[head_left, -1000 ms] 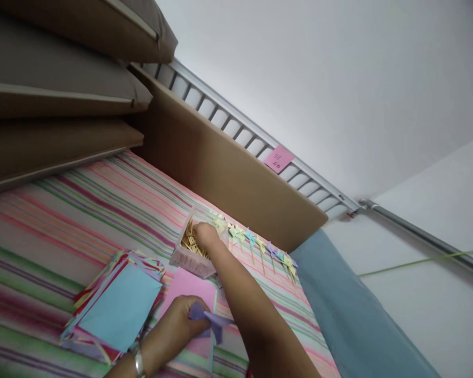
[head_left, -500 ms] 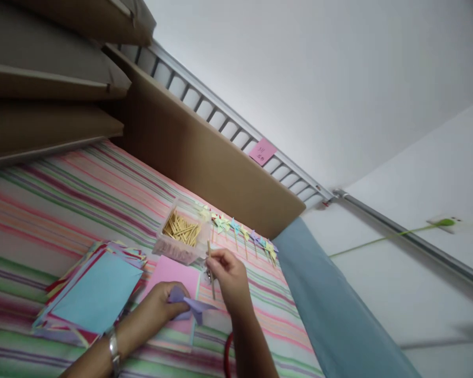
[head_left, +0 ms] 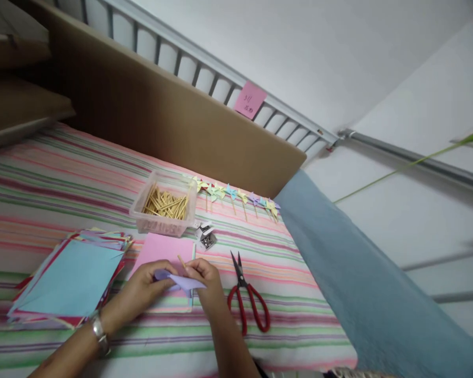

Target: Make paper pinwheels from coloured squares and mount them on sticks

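Purple folded-paper piece (head_left: 186,282): held up in front of the person, above a flat pink paper sheet (head_left: 157,254). Left hand (head_left: 144,286) pinches its edge between thumb and fingers. Right hand (head_left: 207,281), close beside it, grasps a thin pale wooden stick (head_left: 181,260); whether those fingers also touch the paper, I cannot tell. Progress, my judgement: paper and stick look not yet joined. Done: a row of pastel paper pinwheels on sticks (head_left: 230,193) beyond. Left: many golden-brown wooden sticks (head_left: 167,205) in a clear plastic box (head_left: 163,228), and a stack of coloured paper, blue on top (head_left: 73,273). A small box of silvery bits (head_left: 207,237) stands near; red-handled scissors (head_left: 241,299) lie unheld on the striped cloth (head_left: 169,344)
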### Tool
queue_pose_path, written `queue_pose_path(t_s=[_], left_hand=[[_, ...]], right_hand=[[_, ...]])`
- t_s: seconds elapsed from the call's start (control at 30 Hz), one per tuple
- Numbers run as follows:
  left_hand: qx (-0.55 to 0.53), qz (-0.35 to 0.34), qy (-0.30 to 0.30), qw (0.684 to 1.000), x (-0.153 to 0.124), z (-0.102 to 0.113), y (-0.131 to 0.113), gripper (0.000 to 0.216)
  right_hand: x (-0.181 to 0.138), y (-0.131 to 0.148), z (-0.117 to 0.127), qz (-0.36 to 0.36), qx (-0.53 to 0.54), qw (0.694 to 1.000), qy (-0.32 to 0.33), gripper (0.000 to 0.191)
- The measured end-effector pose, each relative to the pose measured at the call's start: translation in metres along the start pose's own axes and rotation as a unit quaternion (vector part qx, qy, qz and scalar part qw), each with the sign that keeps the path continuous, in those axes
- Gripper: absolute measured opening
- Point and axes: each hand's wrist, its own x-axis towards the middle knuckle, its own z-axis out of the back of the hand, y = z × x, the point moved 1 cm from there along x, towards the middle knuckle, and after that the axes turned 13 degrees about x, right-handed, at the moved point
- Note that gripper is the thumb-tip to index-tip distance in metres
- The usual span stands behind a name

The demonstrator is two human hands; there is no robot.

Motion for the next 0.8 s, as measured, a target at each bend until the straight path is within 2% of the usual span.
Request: queue_pose_path(t_s=[0.2,0.43,0.8], left_hand=[[0.009,-0.071,-0.033,0.997,0.003,0.005,0.000,0.011],[0.033,-0.086,-0.061,0.994,-0.001,0.009,0.000,0.011],[0.068,-0.118,-0.136,0.981,-0.005,0.014,0.000,0.015]], right_hand=[[0.001,-0.003,-0.004,-0.014,0.002,1.000,0.005,0.010],[-0.003,0.000,-0.008,-0.008,0.002,1.000,-0.002,0.007],[-0.004,0.002,-0.012,0.007,0.031,0.999,0.000,0.008]])
